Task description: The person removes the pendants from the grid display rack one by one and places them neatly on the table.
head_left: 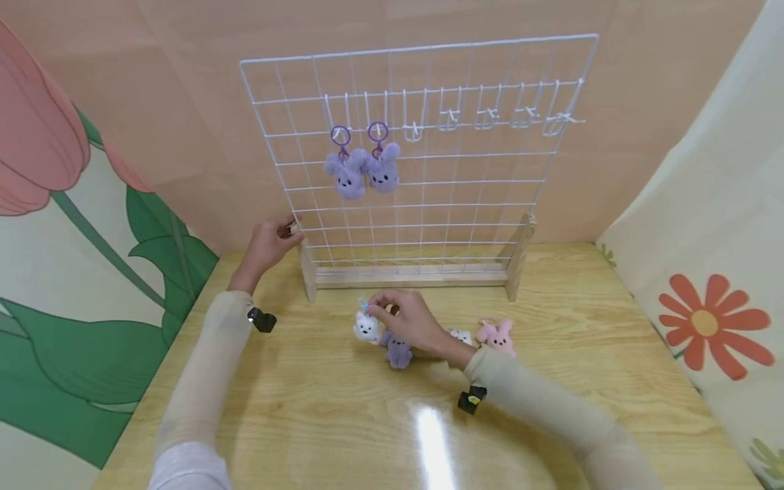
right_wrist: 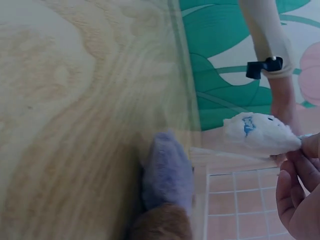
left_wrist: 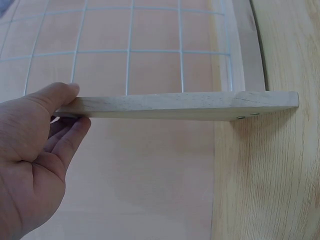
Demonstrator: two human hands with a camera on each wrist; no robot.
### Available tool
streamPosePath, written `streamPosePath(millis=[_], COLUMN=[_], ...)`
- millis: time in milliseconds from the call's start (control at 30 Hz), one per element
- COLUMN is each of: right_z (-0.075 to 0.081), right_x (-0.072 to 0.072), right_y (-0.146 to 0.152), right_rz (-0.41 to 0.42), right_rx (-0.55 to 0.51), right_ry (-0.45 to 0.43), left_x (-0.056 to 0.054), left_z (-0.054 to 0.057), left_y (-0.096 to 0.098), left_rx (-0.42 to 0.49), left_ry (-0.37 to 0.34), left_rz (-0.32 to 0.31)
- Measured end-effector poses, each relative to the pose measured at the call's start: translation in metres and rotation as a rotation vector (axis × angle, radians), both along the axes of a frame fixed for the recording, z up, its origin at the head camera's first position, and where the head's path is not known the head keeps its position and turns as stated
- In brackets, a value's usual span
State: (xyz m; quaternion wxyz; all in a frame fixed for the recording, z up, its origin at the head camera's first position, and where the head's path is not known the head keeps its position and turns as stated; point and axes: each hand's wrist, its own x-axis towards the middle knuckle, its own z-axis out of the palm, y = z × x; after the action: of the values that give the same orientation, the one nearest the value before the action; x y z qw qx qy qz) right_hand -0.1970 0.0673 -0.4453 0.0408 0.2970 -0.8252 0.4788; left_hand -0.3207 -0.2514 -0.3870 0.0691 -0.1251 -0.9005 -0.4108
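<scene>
My left hand grips the upper end of the wooden side support of a white wire grid rack, thumb on one face and fingers on the other. My right hand pinches a small white plush keychain by the light-blue ring at its top. The white plush hangs above the table, as the right wrist view shows. Just below that hand a purple plush sits on the table. A brown plush beside it is mostly covered by the hand in the head view.
Two purple plush keychains hang from hooks at the rack's left; several bare hooks line up to their right. A pink plush and a partly hidden white one lie right of my right hand on the wooden table.
</scene>
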Motion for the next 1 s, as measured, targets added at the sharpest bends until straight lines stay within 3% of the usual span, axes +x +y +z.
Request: streamPosePath(millis=[533,800,1000], right_z=[-0.021,-0.028,-0.035], right_x=[0.010,0.011,0.007], right_y=[-0.002,-0.001,-0.001], right_rz=[0.071,0.106,0.117], right_rx=[0.095,0.131,0.160], right_ry=[-0.113,-0.187,-0.166], left_x=[0.001,0.002,0.001], left_z=[0.000,0.000,0.001], left_y=[0.000,0.002,0.002], left_rx=[-0.040,-0.012,-0.014], left_ry=[0.039,0.025,0.027], left_rz=[0.011,0.019,0.011])
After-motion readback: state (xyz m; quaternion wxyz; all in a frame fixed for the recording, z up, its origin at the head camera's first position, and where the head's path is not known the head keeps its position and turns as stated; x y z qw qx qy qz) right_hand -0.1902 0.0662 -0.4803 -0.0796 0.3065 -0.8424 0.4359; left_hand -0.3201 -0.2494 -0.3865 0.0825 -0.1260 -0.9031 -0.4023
